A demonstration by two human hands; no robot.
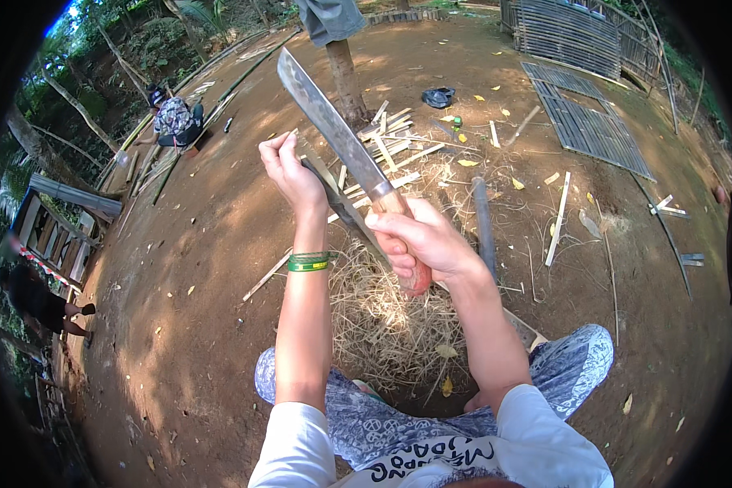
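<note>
Plainly, the long knife (333,122) is in the right hand (423,241), whose fingers wrap around its wooden handle (394,203); the blade's long axis slants up and to the left from that grip, passing just right of the left hand (293,172); the left hand is thus the nearer one to the blade's middle; its fingers curl in toward the thumb, though I cannot tell whether they pinch anything; a narrow, dark-edged strip (347,215) runs from beside the left palm down and right behind the right hand, its contact with that palm unclear; dark lettering crosses the white shirt (443,464); the green wristband (307,263) bears yellow marks too small to read; I make out no writing on the blade.
</note>
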